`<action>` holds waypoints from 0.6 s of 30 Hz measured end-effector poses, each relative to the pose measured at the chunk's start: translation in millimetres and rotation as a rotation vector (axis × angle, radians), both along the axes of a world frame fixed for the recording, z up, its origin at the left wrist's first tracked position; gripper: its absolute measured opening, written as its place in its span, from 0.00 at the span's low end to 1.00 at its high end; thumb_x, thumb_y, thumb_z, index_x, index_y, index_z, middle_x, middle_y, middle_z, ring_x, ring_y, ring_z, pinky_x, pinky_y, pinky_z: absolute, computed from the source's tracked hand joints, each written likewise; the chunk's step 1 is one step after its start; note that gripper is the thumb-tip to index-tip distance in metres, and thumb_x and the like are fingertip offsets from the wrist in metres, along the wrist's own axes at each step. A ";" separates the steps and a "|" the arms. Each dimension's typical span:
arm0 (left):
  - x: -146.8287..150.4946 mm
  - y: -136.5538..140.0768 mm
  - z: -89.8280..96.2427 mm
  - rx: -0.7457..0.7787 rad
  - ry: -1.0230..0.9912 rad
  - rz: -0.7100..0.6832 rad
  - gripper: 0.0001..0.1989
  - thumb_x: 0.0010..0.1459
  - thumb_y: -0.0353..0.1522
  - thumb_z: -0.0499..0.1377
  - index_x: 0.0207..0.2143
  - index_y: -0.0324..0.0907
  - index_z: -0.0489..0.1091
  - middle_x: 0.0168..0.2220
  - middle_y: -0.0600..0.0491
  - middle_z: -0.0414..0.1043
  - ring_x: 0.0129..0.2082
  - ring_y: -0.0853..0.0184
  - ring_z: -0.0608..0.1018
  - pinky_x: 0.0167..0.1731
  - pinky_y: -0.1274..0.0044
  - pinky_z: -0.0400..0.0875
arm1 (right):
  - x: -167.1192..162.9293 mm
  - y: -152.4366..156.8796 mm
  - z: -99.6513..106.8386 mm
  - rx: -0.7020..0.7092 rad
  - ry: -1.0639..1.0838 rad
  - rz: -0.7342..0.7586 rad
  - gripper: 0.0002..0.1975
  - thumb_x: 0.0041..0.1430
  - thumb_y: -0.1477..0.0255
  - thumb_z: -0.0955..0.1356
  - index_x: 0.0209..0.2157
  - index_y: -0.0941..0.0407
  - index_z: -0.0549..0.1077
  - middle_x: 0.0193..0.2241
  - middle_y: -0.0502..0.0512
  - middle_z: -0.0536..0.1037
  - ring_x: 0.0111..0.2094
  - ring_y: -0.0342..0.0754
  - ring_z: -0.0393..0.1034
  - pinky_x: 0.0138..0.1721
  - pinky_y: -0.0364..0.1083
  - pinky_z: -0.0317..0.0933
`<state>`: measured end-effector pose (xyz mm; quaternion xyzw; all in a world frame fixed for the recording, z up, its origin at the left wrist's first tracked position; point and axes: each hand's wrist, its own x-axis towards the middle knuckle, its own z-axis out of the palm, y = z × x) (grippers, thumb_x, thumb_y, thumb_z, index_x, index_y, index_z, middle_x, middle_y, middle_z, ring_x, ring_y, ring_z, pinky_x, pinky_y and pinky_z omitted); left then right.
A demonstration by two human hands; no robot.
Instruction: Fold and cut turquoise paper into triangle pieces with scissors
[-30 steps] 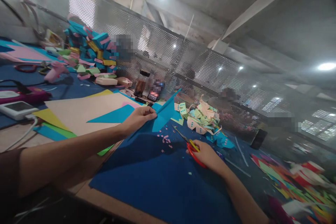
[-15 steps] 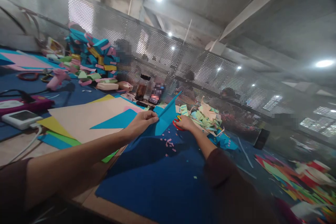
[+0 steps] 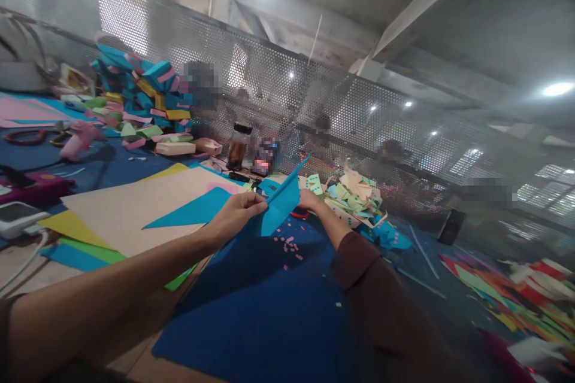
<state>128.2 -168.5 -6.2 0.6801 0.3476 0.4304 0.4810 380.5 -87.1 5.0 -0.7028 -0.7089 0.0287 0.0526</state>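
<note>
A folded sheet of blue paper (image 3: 283, 206) stands tilted in my left hand (image 3: 240, 212), which pinches its left edge between thumb and fingers. Just beyond its right edge, my right hand (image 3: 309, 198) is closed on scissors (image 3: 299, 213). Only part of their red handle shows; the blades and some of my fingers are hidden behind the paper. Tiny pink paper bits (image 3: 290, 246) lie scattered on the dark blue mat (image 3: 260, 323) below.
Large cream sheets (image 3: 130, 203) lie at left, with a blue piece on top. Behind stand a heap of folded paper blocks (image 3: 144, 93), a jar (image 3: 238, 146) and a phone (image 3: 265, 155). Paper scraps (image 3: 354, 197) pile up right of my hand. A pink glue gun (image 3: 78, 139) lies far left.
My right hand has moved left with the scissors, now partly behind the blue paper. My left hand keeps its pinch. The whole view has shifted slightly.
</note>
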 end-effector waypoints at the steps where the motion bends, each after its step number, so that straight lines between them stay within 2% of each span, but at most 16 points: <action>1: 0.1 -0.1 -0.3 -0.016 0.004 -0.008 0.16 0.53 0.46 0.61 0.30 0.42 0.69 0.23 0.58 0.64 0.24 0.70 0.63 0.24 0.78 0.52 | -0.6 -2.7 1.6 0.009 -0.001 -0.026 0.12 0.56 0.65 0.73 0.35 0.60 0.80 0.37 0.62 0.83 0.40 0.53 0.76 0.38 0.42 0.61; 3: 0.7 -0.6 -0.4 -0.057 0.016 -0.026 0.15 0.52 0.45 0.62 0.30 0.42 0.69 0.23 0.58 0.65 0.23 0.70 0.63 0.22 0.78 0.53 | -0.5 -11.3 6.6 0.047 -0.006 -0.074 0.11 0.58 0.67 0.71 0.34 0.61 0.80 0.39 0.64 0.82 0.42 0.54 0.76 0.39 0.43 0.60; 5: 1.6 -1.7 -0.1 -0.106 0.038 -0.059 0.15 0.51 0.44 0.63 0.29 0.42 0.70 0.22 0.58 0.65 0.21 0.70 0.63 0.21 0.78 0.52 | 3.5 -25.3 13.3 0.113 0.002 -0.107 0.11 0.62 0.68 0.67 0.38 0.60 0.80 0.43 0.64 0.81 0.45 0.55 0.75 0.42 0.44 0.60; 9: 4.3 -4.1 -1.1 -0.160 0.100 -0.148 0.14 0.50 0.43 0.65 0.28 0.43 0.71 0.21 0.58 0.65 0.20 0.71 0.64 0.21 0.78 0.52 | 27.4 -71.8 27.8 0.234 0.053 -0.109 0.13 0.66 0.69 0.63 0.46 0.56 0.77 0.46 0.58 0.81 0.47 0.49 0.73 0.46 0.44 0.61; 14: 8.5 -7.0 -8.7 -0.129 0.190 -0.303 0.15 0.47 0.43 0.67 0.27 0.41 0.72 0.23 0.57 0.67 0.22 0.71 0.65 0.23 0.78 0.55 | 57.2 -153.1 36.7 0.674 0.362 -0.149 0.10 0.61 0.70 0.65 0.42 0.58 0.74 0.39 0.59 0.80 0.35 0.49 0.74 0.41 0.47 0.65; 16: 10.0 -10.9 -10.3 -0.090 0.244 -0.342 0.15 0.46 0.43 0.66 0.26 0.41 0.73 0.23 0.56 0.67 0.23 0.70 0.65 0.24 0.78 0.55 | 53.6 -185.6 32.9 0.867 0.375 -0.094 0.08 0.62 0.70 0.65 0.40 0.57 0.73 0.38 0.59 0.79 0.38 0.51 0.73 0.42 0.49 0.66; 18: 11.6 -16.6 -9.4 -0.044 0.309 -0.373 0.14 0.47 0.43 0.66 0.26 0.41 0.74 0.24 0.56 0.68 0.24 0.70 0.65 0.25 0.79 0.55 | 39.7 -214.7 23.3 0.925 0.333 0.013 0.06 0.65 0.70 0.64 0.40 0.55 0.72 0.38 0.57 0.77 0.38 0.51 0.72 0.43 0.50 0.66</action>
